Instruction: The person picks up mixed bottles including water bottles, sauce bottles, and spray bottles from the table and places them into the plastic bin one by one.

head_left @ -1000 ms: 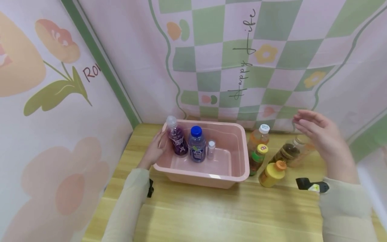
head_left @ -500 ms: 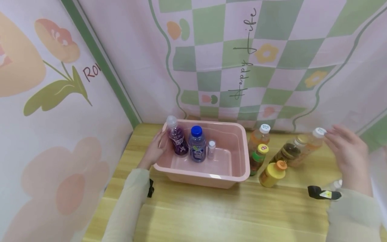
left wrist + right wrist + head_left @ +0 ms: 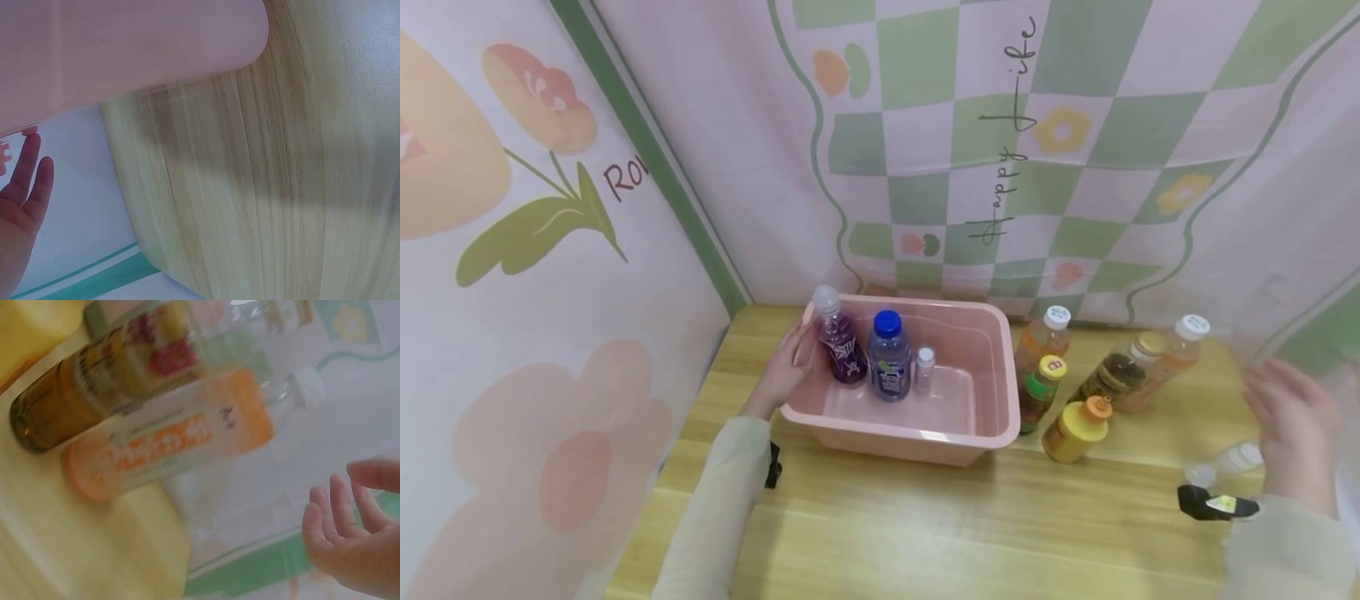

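My left hand [image 3: 782, 375] rests at the left rim of a pink plastic basin [image 3: 902, 437]. In the left wrist view its visible fingers [image 3: 39, 190] are fairly straight and touch the basin's edge; the thumb's hold is unclear. Inside the basin stand a purple drink bottle [image 3: 842, 350], a blue-capped bottle [image 3: 890, 367] and a small white-capped bottle [image 3: 924, 372]. At the far right my right hand [image 3: 1296, 429], slightly blurred, is in the air with loosely bent fingers and nothing in it. Below it is a clear bottle with a white cap [image 3: 1232, 458], partly hidden by the wrist.
Right of the basin stand an orange drink bottle [image 3: 1042, 343], a yellow-capped bottle [image 3: 1040, 396], a yellow squeeze bottle [image 3: 1075, 435], a dark tea-coloured bottle [image 3: 1112, 377] and another orange drink bottle [image 3: 181, 437]. The wooden table [image 3: 970, 533] meets printed curtains behind and at left.
My right hand has moved right and down, away from the bottles, uncovering the far orange drink bottle and the clear one. My left hand and the basin have stayed put.
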The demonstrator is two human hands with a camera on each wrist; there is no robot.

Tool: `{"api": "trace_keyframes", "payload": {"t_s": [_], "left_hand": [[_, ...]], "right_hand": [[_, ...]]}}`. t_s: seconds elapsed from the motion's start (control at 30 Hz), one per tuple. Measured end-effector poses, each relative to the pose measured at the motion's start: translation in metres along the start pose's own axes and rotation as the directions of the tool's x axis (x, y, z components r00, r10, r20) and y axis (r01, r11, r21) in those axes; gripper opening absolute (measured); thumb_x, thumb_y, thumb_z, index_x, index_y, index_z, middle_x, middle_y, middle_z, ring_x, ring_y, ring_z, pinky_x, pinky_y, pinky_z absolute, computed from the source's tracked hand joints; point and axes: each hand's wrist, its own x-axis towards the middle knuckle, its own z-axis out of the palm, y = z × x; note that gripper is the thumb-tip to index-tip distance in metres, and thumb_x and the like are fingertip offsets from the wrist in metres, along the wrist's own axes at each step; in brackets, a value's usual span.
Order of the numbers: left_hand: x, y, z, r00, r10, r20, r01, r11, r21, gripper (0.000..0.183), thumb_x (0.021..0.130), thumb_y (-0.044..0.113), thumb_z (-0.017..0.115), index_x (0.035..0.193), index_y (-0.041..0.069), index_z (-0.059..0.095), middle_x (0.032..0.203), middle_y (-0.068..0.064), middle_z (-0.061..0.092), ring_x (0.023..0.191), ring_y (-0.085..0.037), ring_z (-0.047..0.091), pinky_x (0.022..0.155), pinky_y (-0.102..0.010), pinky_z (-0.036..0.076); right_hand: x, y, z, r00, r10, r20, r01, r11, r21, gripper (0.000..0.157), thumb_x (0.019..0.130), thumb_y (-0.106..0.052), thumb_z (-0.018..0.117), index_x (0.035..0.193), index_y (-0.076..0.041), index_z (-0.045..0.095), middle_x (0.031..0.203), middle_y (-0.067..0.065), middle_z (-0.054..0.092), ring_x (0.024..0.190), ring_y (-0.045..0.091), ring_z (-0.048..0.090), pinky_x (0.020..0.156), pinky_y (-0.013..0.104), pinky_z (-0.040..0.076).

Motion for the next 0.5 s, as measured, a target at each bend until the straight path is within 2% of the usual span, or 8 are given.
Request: {"api": "trace_keyframes", "payload": {"t_s": [0.2,0.3,0.4,0.5], "left_hand": [[0.0,0.001,-0.001,1.0,0.007,0.0,-0.007,1.0,-0.004,0.07,0.089,0.005,0.055,0.152,0.012,0.024,0.162,-0.011,0.01,0.147,-0.039,0.017,0.119,-0.059,0.017],[0.0,0.002,-0.002,1.0,0.016,-0.005,-0.016,1.0,-0.01,0.071,0.089,0.004,0.055,0.152,0.012,0.024,0.162,-0.012,0.01,0.147,-0.039,0.017,0.119,-0.06,0.017],[0.0,0.001,-0.002,1.0,0.023,-0.005,-0.023,1.0,-0.003,0.071,0.088,0.004,0.055,0.152,0.011,0.024,0.162,-0.013,0.01,0.147,-0.04,0.016,0.118,-0.06,0.017],[0.0,0.0,-0.002,1.0,0.02,-0.005,-0.02,1.0,0.002,0.071,0.089,0.005,0.055,0.152,0.011,0.023,0.162,-0.012,0.01,0.147,-0.039,0.016,0.119,-0.06,0.017]], "right_hand": [[-0.005,0.002,-0.015,0.988,0.009,-0.156,-0.012,1.0,-0.021,0.033,0.087,0.015,0.052,0.093,-0.013,0.069,0.079,-0.004,0.071,0.072,0.005,0.067,0.064,0.012,0.056],[-0.004,0.003,-0.019,0.969,-0.002,-0.249,-0.006,1.0,-0.031,0.033,0.084,0.016,0.056,0.09,-0.013,0.07,0.075,-0.005,0.071,0.069,0.004,0.066,0.061,0.011,0.053],[-0.002,0.005,-0.023,0.938,-0.023,-0.345,-0.013,0.995,-0.103,0.033,0.083,0.015,0.058,0.089,-0.016,0.07,0.072,-0.009,0.07,0.069,0.0,0.062,0.059,0.008,0.048],[0.0,0.007,-0.026,0.91,-0.027,-0.413,-0.056,0.98,-0.189,0.035,0.086,0.011,0.054,0.091,-0.02,0.068,0.074,-0.015,0.068,0.07,-0.003,0.059,0.059,0.006,0.042]]}}
